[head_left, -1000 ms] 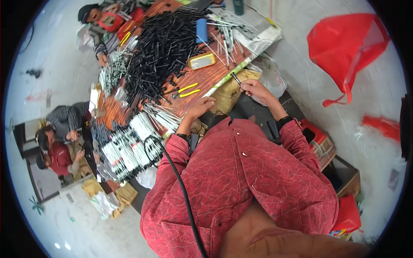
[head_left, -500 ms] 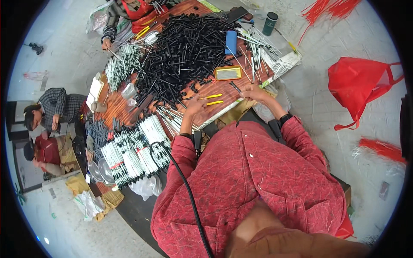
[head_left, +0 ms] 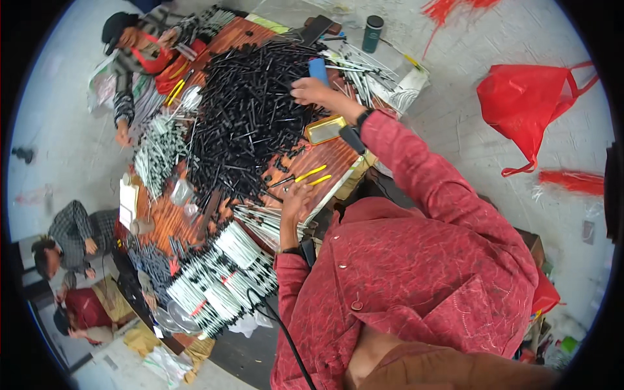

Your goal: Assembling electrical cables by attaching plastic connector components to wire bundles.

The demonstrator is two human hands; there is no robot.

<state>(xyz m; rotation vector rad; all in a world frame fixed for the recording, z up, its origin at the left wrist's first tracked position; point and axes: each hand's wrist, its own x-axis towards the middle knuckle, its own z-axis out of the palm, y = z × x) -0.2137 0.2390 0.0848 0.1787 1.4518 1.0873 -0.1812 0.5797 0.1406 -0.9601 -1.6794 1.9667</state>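
Observation:
My right hand reaches over the right edge of a large heap of black plastic rod-like parts, beside a blue box. Its fingers are apart and point left; no part shows in them. My left hand is low over the near table edge, its fingers loosely spread with nothing visible in them. Just beyond those fingers lie pliers with yellow handles. Thin white rods lie left of that hand. The underside of each hand is hidden.
Bundled white rods with black ends fill the near left. A yellow-rimmed tray sits below my right forearm. A dark green bottle stands at the back. Across the table a co-worker sits by more white rods.
My right hand has moved away from the near edge to the heap; the black bolt-like part it held no longer shows. My left hand has drawn back slightly from the pliers. The view has shifted.

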